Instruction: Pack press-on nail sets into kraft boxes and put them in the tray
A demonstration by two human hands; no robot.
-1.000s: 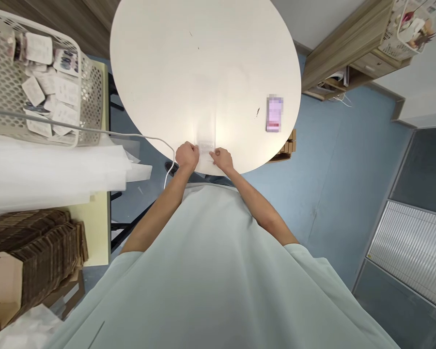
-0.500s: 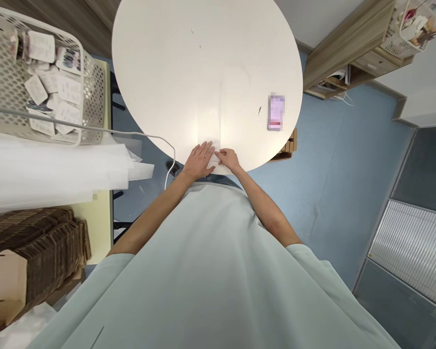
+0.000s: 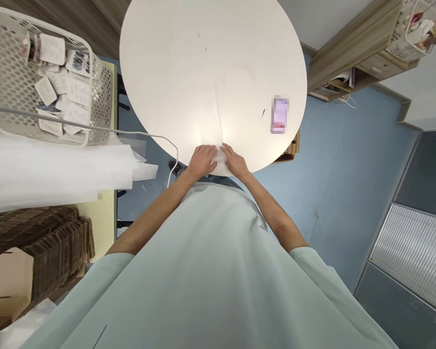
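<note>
Translucent film (image 3: 219,154) lies at the near edge of the round worktop (image 3: 167,72), between the person's 2 hands, a faint flat strip of it running away across the surface. The left hand (image 3: 203,160) rests on its left side, fingers extended and close together, thumb apart. The right hand (image 3: 236,161) has changed most: 0.5 s ago it pinched the film's edge, and now its fingers stretch forward along the right side. That suggests the handling has passed from pinching to holding down or pressing from both sides. Whether either hand's fingers grip the film, I cannot tell; they cover its ends, and the right thumb is hidden. The strip's far end fades into the pale surface. Farther right, a pinkish item (image 3: 279,115) is pixelated; at far left, a basket (image 3: 101,94) is cut off.
</note>
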